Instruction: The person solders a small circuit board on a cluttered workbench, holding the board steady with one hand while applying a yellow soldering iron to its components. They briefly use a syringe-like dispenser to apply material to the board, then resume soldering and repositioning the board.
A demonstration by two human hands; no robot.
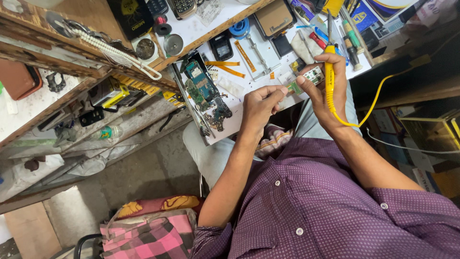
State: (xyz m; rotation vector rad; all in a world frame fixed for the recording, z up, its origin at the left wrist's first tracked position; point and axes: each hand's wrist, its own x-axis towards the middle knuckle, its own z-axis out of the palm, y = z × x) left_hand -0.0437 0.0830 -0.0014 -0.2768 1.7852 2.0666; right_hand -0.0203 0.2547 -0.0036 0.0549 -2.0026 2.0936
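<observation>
Broadly, the white bench (201,29) carried most of the clutter, and the person sat at its near edge with both hands raised just above that edge. Largest among the loose work was a stripped phone board (201,85), blue and green, lying by the bench's left edge with dark scraps beside it. At the far edge lay a small black phone (221,46), a blue reel (239,27) and orange flex strips (225,63).

The right hand (330,93) was closed around a yellow soldering iron (329,72), tip pointing up toward the far edge, its yellow cord (369,112) looping down past the wrist. That hand's fingertips also pinched a small green circuit board (310,76). The left hand (261,103) was drawn together, fingers pinched at the board's other end; whether it gripped a wire or the board itself I could not tell.

In my judgement the risk lay in one hand doing two jobs: the iron's hot end stood close to fingers and board, and a slip could have burned skin or dropped the board off the near edge into the lap. The cord might also have snagged the wrist.

As for containers, a low shelf (120,103) under the left bench held yellow boxes (112,91) and dark parts; their contents were not visible.
</observation>
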